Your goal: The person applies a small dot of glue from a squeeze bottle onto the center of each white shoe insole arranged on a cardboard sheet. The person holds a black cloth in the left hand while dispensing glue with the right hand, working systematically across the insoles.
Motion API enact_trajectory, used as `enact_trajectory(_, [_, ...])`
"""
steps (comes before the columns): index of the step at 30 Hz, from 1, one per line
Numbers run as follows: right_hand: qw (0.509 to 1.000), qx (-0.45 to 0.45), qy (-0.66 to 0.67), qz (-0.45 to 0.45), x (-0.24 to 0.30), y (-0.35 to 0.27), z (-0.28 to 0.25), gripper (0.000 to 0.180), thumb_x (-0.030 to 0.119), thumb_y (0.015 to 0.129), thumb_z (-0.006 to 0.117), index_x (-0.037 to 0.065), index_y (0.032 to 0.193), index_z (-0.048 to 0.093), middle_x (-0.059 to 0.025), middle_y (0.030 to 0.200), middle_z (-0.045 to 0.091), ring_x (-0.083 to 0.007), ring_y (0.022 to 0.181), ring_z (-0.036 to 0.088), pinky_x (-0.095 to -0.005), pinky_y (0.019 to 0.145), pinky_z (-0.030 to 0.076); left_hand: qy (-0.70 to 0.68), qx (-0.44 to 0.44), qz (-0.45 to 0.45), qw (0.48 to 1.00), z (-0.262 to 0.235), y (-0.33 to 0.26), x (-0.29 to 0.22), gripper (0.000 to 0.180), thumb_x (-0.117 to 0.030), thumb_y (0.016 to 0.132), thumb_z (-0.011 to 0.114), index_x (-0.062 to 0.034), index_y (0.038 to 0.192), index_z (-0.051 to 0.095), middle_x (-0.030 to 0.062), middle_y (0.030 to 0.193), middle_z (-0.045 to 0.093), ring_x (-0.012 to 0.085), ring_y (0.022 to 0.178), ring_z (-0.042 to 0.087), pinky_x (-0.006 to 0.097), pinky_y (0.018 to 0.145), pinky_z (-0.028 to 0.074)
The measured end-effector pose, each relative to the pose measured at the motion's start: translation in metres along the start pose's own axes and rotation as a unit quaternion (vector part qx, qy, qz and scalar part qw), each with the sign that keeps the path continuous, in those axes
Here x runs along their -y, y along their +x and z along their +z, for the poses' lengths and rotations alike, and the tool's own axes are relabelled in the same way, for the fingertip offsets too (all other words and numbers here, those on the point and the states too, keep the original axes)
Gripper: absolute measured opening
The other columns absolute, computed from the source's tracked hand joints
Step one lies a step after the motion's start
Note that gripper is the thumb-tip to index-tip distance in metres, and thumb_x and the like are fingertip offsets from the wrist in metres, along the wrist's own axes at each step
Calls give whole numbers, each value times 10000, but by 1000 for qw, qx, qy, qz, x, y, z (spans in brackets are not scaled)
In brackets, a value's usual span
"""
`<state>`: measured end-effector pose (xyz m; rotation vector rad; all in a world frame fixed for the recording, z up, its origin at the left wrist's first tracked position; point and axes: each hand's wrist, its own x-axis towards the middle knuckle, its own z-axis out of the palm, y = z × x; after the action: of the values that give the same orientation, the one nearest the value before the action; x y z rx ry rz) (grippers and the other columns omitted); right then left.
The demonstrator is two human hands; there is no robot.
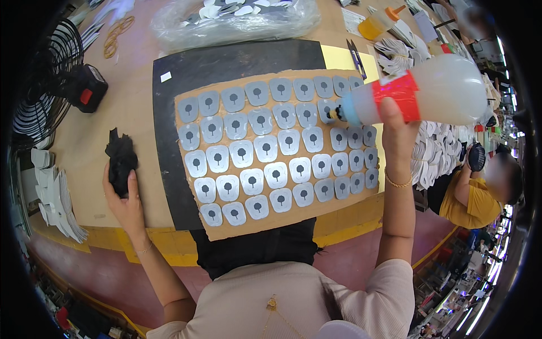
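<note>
My right hand (pixel 398 135) is closed around a translucent squeeze bottle (pixel 451 89) of milky liquid, with red tape around its middle. The bottle lies tilted sideways in the air, its dark nozzle pointing left at a grey piece in the second row; whether the tip touches is unclear. On a cardboard sheet (pixel 226 232) lie several rows of small rounded grey pieces (pixel 276 175), each marked with a dark round shape and stem. Left of the sheet, my left hand (pixel 126 210) grips a bunched black cloth (pixel 121 161) resting on the table.
Beneath the cardboard is a black mat (pixel 166 164). Thread snips (pixel 357 59) lie on yellow paper behind it. A plastic bag (pixel 237 28) of cut pieces and an orange-capped bottle (pixel 379 24) stand farther back. A black fan (pixel 59 85) is at left; a person in yellow (pixel 474 198) works at right.
</note>
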<state>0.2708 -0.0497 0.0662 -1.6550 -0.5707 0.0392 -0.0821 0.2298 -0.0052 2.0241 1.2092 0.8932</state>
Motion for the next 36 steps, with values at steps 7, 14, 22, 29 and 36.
enact_trajectory(7, [994, 54, -87, -31, 0, 6, 16, 519, 255, 712, 835, -1, 1084, 581, -98, 996, 638, -178, 880, 638, -301, 772, 542, 10, -3, -12, 1000, 0, -1, -1, 469, -105, 899, 650, 16, 1319, 480, 144, 1237, 553, 215, 1106, 536, 315, 975, 409])
enact_trajectory(14, [998, 41, -50, -5, -8, 6, 13, 566, 259, 711, 835, 9, 1141, 565, -102, 1041, 627, -184, 924, 633, -315, 796, 539, 18, 3, -29, 999, -2, 0, 6, 470, -108, 899, 651, 12, 1320, 480, 143, 1240, 549, 212, 1110, 532, 314, 977, 406])
enact_trajectory(22, [909, 64, 412, -16, 44, 33, -46, 735, 540, 763, 664, -32, 1180, 464, -137, 992, 548, -226, 874, 555, -314, 734, 520, -43, 12, -72, 996, 1, 0, 3, 475, -104, 900, 649, 8, 1327, 473, 142, 1252, 543, 215, 1110, 531, 319, 986, 402])
enact_trajectory(29, [975, -193, 90, -56, 0, 31, -70, 483, 312, 842, 705, 19, 1178, 518, -85, 1048, 593, -172, 955, 600, -312, 816, 513, 13, -9, -16, 1000, -1, -1, 8, 471, -115, 910, 641, 6, 1330, 466, 143, 1268, 536, 222, 1130, 528, 325, 995, 399])
enact_trajectory(36, [972, -119, -196, -54, -14, 15, -46, 472, 287, 738, 817, -8, 1047, 614, -102, 961, 662, -180, 854, 647, -304, 785, 525, 27, 1, 2, 1000, -1, 1, 8, 471, -131, 918, 638, 24, 1326, 461, 155, 1280, 525, 232, 1135, 525, 329, 1001, 395])
